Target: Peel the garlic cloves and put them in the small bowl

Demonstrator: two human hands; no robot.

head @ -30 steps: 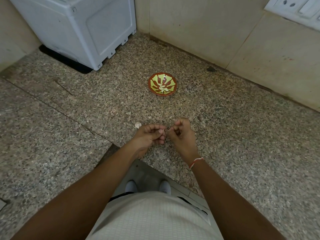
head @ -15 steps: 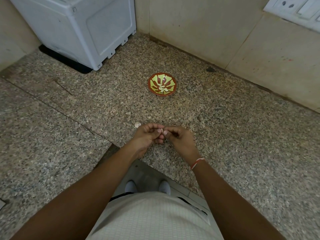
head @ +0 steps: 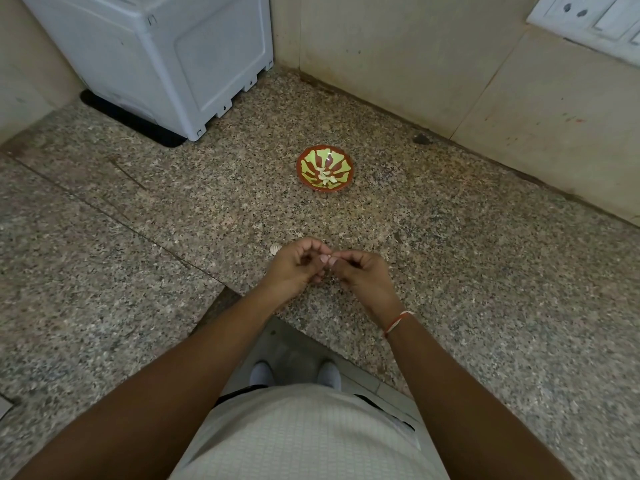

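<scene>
A small red bowl (head: 308, 157) with a yellow-green pattern stands on the granite counter, with several peeled garlic cloves (head: 325, 177) lying in it. Below it, near the counter's inner corner, my left hand (head: 294, 268) and my right hand (head: 363, 277) meet fingertip to fingertip. They pinch one small garlic clove (head: 328, 258) between them; most of it is hidden by the fingers. Another unpeeled clove (head: 274, 249) lies on the counter just left of my left hand.
A white appliance (head: 166, 60) stands at the back left on a black mat. Tiled walls close the back and right, with a switch panel (head: 588, 19) at the top right. The counter edge (head: 242, 299) runs under my wrists, and feet show below.
My hands have drawn together from a slight gap and stay pinched on the clove, with the fingers shifting a little. The bowl and the loose clove have not moved.
</scene>
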